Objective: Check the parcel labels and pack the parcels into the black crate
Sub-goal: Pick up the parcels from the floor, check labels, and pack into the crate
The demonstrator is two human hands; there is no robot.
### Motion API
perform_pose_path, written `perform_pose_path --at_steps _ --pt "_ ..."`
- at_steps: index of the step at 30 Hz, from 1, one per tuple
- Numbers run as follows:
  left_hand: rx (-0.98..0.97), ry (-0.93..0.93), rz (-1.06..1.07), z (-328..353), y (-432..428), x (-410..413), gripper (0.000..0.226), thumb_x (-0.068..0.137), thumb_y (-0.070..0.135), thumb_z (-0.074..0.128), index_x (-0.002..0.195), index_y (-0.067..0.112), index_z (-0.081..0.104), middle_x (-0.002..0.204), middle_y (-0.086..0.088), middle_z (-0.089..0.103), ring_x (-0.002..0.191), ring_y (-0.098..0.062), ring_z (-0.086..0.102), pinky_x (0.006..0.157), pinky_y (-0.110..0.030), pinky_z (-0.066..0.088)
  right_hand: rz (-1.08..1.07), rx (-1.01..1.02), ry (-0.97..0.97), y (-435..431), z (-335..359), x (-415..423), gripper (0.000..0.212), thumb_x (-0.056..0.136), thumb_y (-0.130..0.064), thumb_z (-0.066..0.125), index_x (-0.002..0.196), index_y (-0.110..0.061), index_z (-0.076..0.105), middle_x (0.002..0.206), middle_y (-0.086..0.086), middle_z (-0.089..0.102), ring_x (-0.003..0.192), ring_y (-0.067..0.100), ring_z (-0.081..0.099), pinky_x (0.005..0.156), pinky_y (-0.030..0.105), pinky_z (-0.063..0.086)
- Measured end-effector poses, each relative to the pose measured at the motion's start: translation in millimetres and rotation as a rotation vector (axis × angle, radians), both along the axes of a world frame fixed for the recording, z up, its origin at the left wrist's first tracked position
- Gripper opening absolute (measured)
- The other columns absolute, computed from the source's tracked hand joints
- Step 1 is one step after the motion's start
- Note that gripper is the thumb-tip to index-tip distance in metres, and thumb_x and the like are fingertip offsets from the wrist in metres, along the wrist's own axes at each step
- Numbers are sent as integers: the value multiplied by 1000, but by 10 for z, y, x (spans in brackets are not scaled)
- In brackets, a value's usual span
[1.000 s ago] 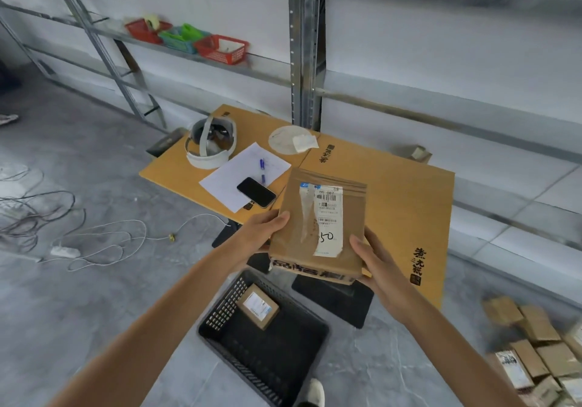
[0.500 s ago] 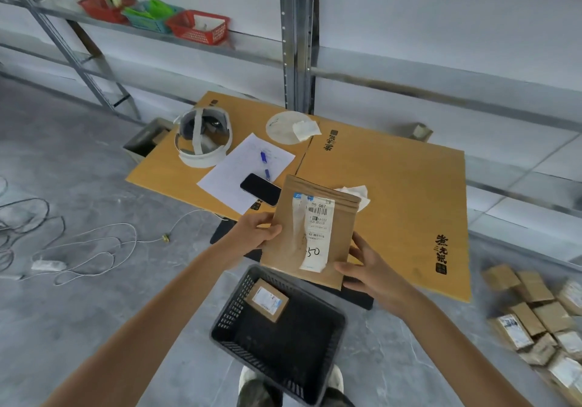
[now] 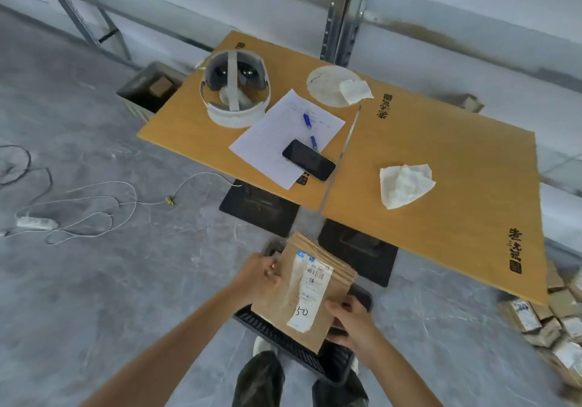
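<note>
Both grips are closed on one brown parcel (image 3: 335, 282): the left grip (image 3: 261, 276) curls round its left edge, and the right grip (image 3: 352, 323) pinches its lower right corner with the thumb on the face. Between the two grips the white label (image 3: 310, 290) faces up, with handwritten digits just beside the right thumb. The parcel sits tilted, directly over the black crate (image 3: 278, 332), whose mesh wall shows below and between the grips; its inside is hidden by the parcel. Beyond the grips stands the wooden counter (image 3: 456, 154), carrying a phone (image 3: 308, 160) on a paper sheet (image 3: 277, 135), a white headset (image 3: 234, 91) and a crumpled tissue (image 3: 404, 184). Well off to the right of the right grip, more parcels (image 3: 551, 318) lie heaped on the floor.
</note>
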State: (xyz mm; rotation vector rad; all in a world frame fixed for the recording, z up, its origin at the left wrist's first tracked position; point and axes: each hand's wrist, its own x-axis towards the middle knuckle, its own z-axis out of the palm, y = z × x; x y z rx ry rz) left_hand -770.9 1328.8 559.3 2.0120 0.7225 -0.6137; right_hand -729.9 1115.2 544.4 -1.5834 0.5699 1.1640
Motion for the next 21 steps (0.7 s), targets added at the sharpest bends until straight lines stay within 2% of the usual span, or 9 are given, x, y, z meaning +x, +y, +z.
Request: perform_pose_path --at_steps 1,3,5,7,9,12,15,18,21 --pt "-24 12 11 -162 -44 -93 21 92 26 49 101 16 64 97 -6 60 87 -21 59 75 -30 46 -22 -56 50 21 -148 -97 44 91 -18 61 130 -15 41 123 12 56 110 31 58 86 49 53" --pt "-76 27 73 -508 -126 -275 31 92 32 43 78 9 57 76 -8 61 72 -22 59 65 -32 45 -50 -143 144 45 -411 -281 34 94 -21 57 124 -15 45 112 14 59 111 39 56 93 52 49" --pt "-113 78 103 -912 -197 -443 31 93 29 40 86 6 60 88 -10 66 85 -25 62 74 -36 48 -67 -231 198 75 -727 -435 30 94 -24 57 121 -13 51 110 16 60 112 41 55 99 52 45" --pt "-145 139 119 -1331 -234 -590 26 90 18 40 104 9 60 106 -9 65 101 -25 59 85 -35 47 -38 -319 145 146 -1048 -474 34 93 -21 57 122 -2 56 124 22 57 116 42 52 101 47 41" --pt "-167 185 112 -1786 -191 -671 34 90 14 37 118 14 56 118 -6 62 110 -22 56 89 -30 45 30 -311 73 224 -1404 -409 36 94 -14 55 124 5 55 134 24 52 124 40 46 107 43 35" --pt "-129 201 71 -2437 -64 -661 41 90 10 35 128 14 50 127 -6 57 116 -21 52 94 -30 44 112 -374 84 299 -2011 -366 39 97 -16 49 132 1 48 142 16 46 131 30 42 111 34 29" --pt "-55 215 85 -3049 37 -581 45 91 17 36 136 14 43 134 -6 49 126 -26 40 103 -35 36 134 -412 268 496 -2630 -324 45 97 -29 51 137 -11 44 133 13 51 111 30 54 96 36 43" --pt "27 237 100 -3661 126 -455 38 95 30 32 126 13 45 130 -8 50 122 -30 39 100 -42 37 87 -375 312 697 -3269 -300 45 98 -26 49 140 -15 38 125 13 55 98 29 57 86 40 48" --pt "78 326 33 -4256 149 -398 60 96 37 33 146 7 18 146 -11 33 134 -32 27 105 -44 33 92 -342 275 845 -3935 -333 43 99 -23 47 141 -18 38 120 13 56 94 26 58 87 42 49"
